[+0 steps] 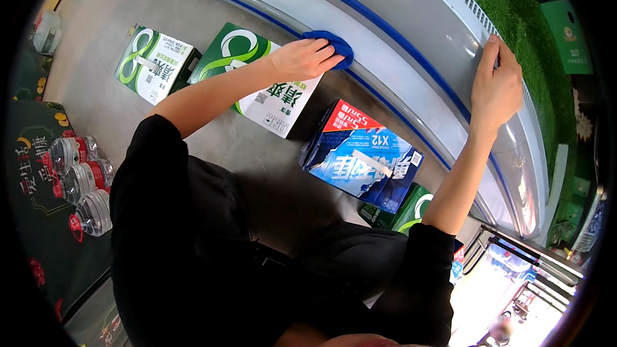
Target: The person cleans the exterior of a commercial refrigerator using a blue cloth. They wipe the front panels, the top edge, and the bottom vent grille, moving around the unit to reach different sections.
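Head view — blue cloth (pixel 347 50) in left hand (pixel 303 59), closed cartons (pixel 366 159) — contents hidden.

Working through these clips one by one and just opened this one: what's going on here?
The person's left grip holds a blue cloth against the curved front of a white-and-grey cabinet, while the right grip rests on its upper edge. Two green-and-white boxes, a blue-and-red box and a partly hidden green box are on the floor beside it.
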Motion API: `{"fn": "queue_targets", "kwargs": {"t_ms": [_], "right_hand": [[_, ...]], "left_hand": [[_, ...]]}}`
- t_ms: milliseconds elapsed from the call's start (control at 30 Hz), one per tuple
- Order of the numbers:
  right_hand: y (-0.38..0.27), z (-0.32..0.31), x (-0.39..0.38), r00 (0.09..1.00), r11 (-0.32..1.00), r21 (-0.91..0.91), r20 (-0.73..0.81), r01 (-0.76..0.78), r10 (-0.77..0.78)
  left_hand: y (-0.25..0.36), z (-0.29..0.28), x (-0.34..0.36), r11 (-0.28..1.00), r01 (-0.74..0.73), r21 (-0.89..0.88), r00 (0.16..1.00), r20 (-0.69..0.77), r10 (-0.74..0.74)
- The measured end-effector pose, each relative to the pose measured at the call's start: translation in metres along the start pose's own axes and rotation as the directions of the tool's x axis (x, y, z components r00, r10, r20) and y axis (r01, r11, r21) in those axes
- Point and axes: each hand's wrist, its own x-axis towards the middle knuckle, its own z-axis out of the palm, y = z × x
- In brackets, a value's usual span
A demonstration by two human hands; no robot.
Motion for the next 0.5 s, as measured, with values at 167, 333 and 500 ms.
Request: {"fn": "queue_targets", "kwargs": {"t_ms": [167, 333, 500], "right_hand": [[0.005, -0.004, -0.002, 1.000, 0.998, 0.051, 0.009, 0.023, -0.023], [0.002, -0.002, -0.001, 0.997, 0.999, 0.015, -0.065, 0.051, -0.050], [0.005, 0.001, 0.000, 0.996, 0.998, 0.001, -0.068, 0.061, -0.061]], "left_hand": [[-0.025, -0.005, -0.022, 0.999, 0.027, 0.045, 0.985, 0.169, -0.034], [-0.075, -0.011, -0.075, 0.965, 0.242, 0.101, 0.954, 0.157, -0.256], [-0.081, -0.011, -0.087, 0.855, 0.515, 0.065, 0.845, 0.125, -0.519]]}}
